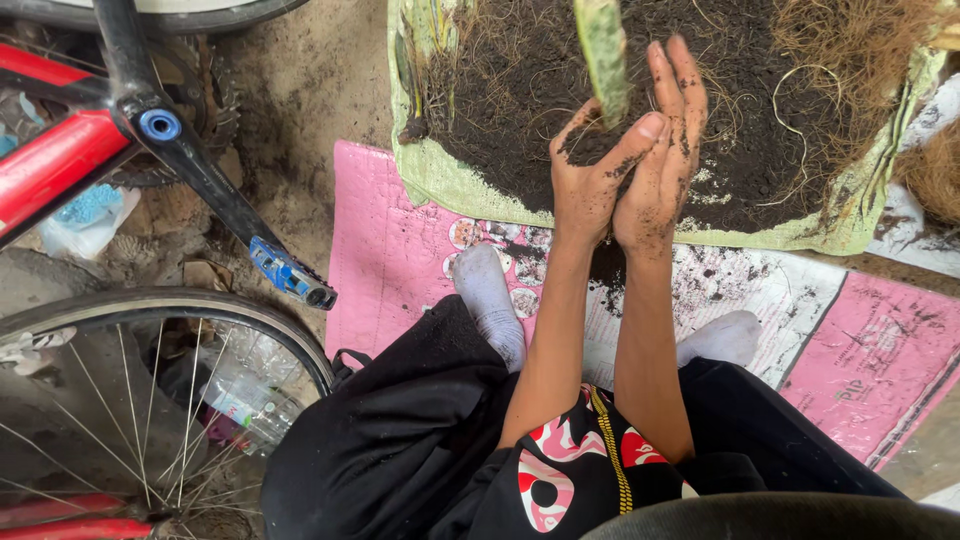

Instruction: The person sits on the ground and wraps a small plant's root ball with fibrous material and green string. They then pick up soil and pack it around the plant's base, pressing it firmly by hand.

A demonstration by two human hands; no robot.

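Left hand [585, 185]: soiled with dark earth, raised over the sack, fingers curled round the lower end of a pale green stalk [604, 50], thumb stretched across toward the other hand. Grasping.

Right hand [662, 150]: equally dirty, palm pressed flat against the left, fingers straight and pointing up and away from the body. It cups the left hand from the side; whether it touches the stalk itself cannot be told.

Stalk: thick, light green, upright with a slight lean, rising out of the left fist and cut off by the top edge of the view. It stands directly above the hands, between the left fingers and the right fingertips.

Potting soil [520, 90]: dark, crumbly, threaded with thin roots and brown fibre, directly beneath and behind both hands.

Green sack [440, 185]: lies open and flat under the soil, its rim folded outward, just past the feet.

Pink woven mat [385, 250]: spread on the ground under the sack, sprinkled with spilled soil near the wrists.

White socks [490, 300]: one on each foot, either side of the forearms, resting on the mat.

Black trousers [400, 440]: on the seated person's knees, nearest the viewer.

Red bicycle [60, 160]: to the left, well apart from the hands, with blue pedal [290, 275] and spoked wheel [150, 400] close to the left knee.
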